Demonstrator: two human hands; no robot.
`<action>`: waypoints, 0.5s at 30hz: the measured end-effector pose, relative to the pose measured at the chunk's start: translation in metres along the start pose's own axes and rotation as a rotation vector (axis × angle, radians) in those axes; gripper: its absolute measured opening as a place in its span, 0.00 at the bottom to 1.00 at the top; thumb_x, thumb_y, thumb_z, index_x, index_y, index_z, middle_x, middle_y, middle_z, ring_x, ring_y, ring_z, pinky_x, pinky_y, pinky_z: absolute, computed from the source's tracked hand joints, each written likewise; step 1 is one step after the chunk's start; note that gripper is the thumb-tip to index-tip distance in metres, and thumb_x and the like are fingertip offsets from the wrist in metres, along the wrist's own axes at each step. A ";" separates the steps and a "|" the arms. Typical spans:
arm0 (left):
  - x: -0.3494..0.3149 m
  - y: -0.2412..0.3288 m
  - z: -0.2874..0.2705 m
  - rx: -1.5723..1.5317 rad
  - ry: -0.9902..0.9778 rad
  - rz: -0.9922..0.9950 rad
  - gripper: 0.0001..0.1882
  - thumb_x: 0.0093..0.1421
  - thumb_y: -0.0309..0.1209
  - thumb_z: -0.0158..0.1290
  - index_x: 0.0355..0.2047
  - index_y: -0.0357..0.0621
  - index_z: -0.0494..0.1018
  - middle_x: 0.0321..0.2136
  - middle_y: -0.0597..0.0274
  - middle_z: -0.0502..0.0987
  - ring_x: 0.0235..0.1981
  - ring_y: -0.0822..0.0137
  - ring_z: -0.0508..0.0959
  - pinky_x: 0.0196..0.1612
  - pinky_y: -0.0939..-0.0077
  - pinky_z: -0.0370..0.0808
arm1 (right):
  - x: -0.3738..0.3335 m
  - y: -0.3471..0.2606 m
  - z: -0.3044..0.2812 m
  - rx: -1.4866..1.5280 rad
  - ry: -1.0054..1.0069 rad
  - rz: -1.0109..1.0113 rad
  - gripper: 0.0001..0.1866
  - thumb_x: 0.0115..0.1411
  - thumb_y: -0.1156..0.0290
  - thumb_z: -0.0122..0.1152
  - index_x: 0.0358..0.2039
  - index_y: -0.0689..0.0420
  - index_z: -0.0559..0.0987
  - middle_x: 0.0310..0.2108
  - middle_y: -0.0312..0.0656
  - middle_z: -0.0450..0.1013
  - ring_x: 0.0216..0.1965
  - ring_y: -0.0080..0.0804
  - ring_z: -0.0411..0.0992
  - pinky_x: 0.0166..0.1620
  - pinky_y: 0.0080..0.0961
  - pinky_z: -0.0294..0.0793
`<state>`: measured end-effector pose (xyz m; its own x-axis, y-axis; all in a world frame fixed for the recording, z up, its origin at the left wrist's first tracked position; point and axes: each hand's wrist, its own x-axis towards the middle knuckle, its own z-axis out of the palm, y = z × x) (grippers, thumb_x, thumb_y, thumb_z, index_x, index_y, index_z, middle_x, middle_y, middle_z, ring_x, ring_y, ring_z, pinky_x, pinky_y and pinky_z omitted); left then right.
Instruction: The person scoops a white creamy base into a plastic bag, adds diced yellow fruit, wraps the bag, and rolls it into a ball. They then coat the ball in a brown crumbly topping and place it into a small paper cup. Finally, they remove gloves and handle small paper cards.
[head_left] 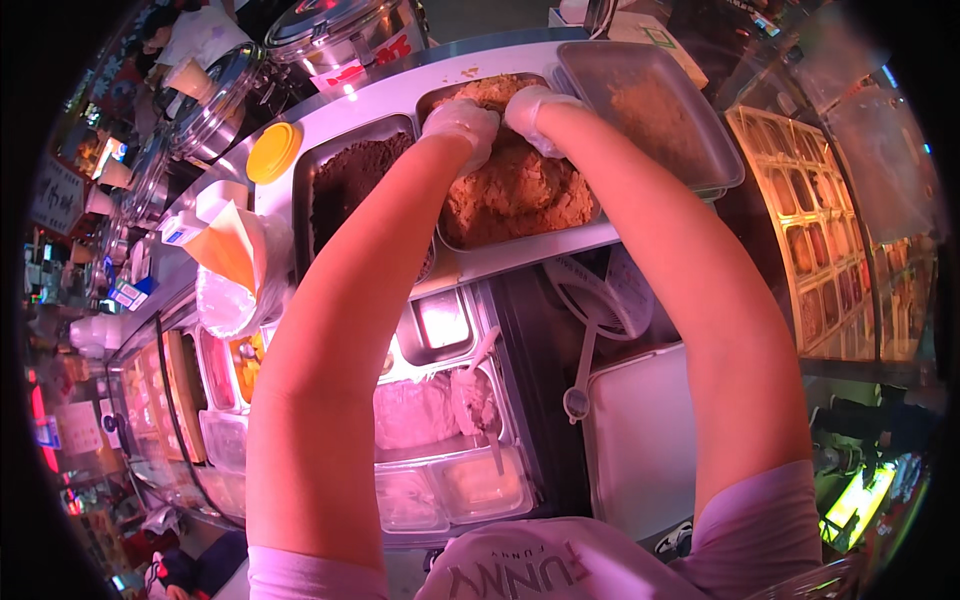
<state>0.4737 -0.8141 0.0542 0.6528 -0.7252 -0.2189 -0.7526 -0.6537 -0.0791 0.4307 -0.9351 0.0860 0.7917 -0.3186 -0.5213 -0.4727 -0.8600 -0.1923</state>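
Observation:
Both of my hands wear thin clear plastic gloves and are down in a metal tray [520, 236] of crumbly, orange-brown food [520, 190] that looks like floss. My left hand [462, 128] is at the tray's left side, its fingers curled into the food. Close beside it on the right, my right hand [542, 118] is closed in the same way, with the fingertips partly hidden. Between the hands the food lies heaped and loosened. Left of this tray stands another metal tray [303, 190] of dark brown crumbs, partly covered by my left forearm.
A lidded grey container [655, 60] with similar food stands right of the tray. A yellow lid [273, 152] and plastic-wrapped stack [228, 300] lie left. Nearer are food tubs [485, 485], a white strainer [600, 300] and a white board [640, 440]. Metal pots [345, 45] stand behind.

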 end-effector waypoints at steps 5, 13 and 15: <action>0.016 -0.018 0.019 -0.970 0.065 -0.003 0.14 0.61 0.22 0.58 0.48 0.38 0.77 0.40 0.57 0.82 0.41 0.61 0.82 0.47 0.69 0.79 | 0.031 0.024 0.003 -0.086 0.084 -0.270 0.11 0.56 0.69 0.62 0.38 0.59 0.83 0.39 0.45 0.80 0.36 0.38 0.79 0.40 0.36 0.77; -0.050 0.012 -0.027 -0.617 0.058 0.186 0.19 0.60 0.31 0.62 0.49 0.36 0.77 0.36 0.58 0.82 0.35 0.67 0.79 0.39 0.71 0.75 | -0.033 0.045 0.012 -0.808 0.058 -0.468 0.11 0.59 0.70 0.57 0.40 0.56 0.83 0.37 0.40 0.80 0.36 0.37 0.79 0.39 0.34 0.78; -0.064 0.010 -0.022 -0.337 0.083 0.255 0.18 0.61 0.32 0.59 0.50 0.37 0.77 0.37 0.55 0.82 0.37 0.62 0.81 0.41 0.68 0.77 | -0.049 0.047 0.015 -0.230 -0.018 -0.280 0.11 0.60 0.71 0.54 0.38 0.57 0.84 0.36 0.41 0.81 0.35 0.37 0.79 0.39 0.34 0.78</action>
<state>0.4267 -0.7792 0.0891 0.4649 -0.8785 -0.1103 -0.8294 -0.4757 0.2929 0.3641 -0.9539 0.0904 0.8699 -0.0530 -0.4904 -0.1376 -0.9808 -0.1382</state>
